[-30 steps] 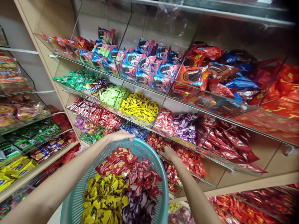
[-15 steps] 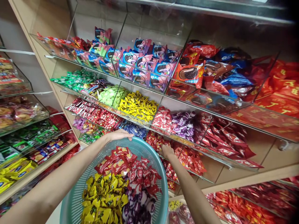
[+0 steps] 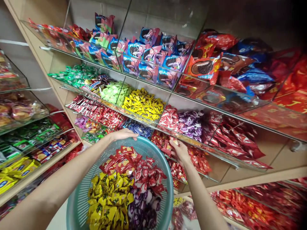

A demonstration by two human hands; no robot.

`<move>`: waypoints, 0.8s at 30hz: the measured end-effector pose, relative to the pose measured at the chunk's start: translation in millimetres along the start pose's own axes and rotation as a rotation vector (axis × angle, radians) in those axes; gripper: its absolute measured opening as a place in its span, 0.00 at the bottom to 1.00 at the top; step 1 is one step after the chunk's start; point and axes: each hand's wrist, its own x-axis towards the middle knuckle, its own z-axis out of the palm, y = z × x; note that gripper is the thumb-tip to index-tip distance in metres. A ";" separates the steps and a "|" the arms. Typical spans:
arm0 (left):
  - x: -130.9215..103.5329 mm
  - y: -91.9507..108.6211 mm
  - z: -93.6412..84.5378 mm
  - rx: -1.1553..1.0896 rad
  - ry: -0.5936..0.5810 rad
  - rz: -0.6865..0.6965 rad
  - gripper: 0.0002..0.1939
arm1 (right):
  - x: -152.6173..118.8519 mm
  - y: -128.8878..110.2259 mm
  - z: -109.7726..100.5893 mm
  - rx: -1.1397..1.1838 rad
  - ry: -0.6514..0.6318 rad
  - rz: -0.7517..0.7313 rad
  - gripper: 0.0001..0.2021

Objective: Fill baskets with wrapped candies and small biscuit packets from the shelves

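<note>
Left hand (image 3: 124,134) clamped on the far rim of a teal perforated plastic basket (image 3: 168,195), grip closed over the edge, arm reaching across the basket's left side. Basket sits low in view, tilted so its inside shows, just in front of the shelves.

In the basket, four wrapped candy piles: flat red packets (image 3: 122,159) at the far side, red-and-white twist candies (image 3: 147,175) on the right, yellow candies (image 3: 109,201) near left, purple-and-white twist candies (image 3: 144,207) near right. Piles touch each other.

Right hand (image 3: 178,149) is just beyond the basket's right rim, at the bin of red-wrapped candies (image 3: 160,142) on a lower shelf. Grip partly curled, thumb and fingers close; looks like a small wrapper at the fingertips, but too small to be sure, so can't tell whether it is clamped on anything.

Shelf above that bin: yellow candies in a clear compartment (image 3: 143,104), red-and-white and purple twists to their right. Higher up, packaged sandwich cookies (image 3: 150,59) behind a clear front panel.
</note>
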 end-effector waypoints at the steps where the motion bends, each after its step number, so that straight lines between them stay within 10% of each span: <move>1: 0.0 -0.2 0.1 -0.001 -0.004 0.003 0.25 | -8.2 -1.0 7.5 0.185 -0.024 0.089 0.20; 6: -3.1 0.6 1.1 0.038 -0.025 0.071 0.23 | -40.3 -1.5 68.2 0.622 -0.169 0.362 0.15; 13: 0.4 -3.4 0.5 0.093 -0.081 0.142 0.21 | -52.5 -11.9 149.0 0.781 -0.184 0.353 0.17; 24: -2.3 -2.5 0.3 -0.037 -0.089 0.137 0.20 | -49.7 33.1 140.6 0.683 0.039 0.410 0.15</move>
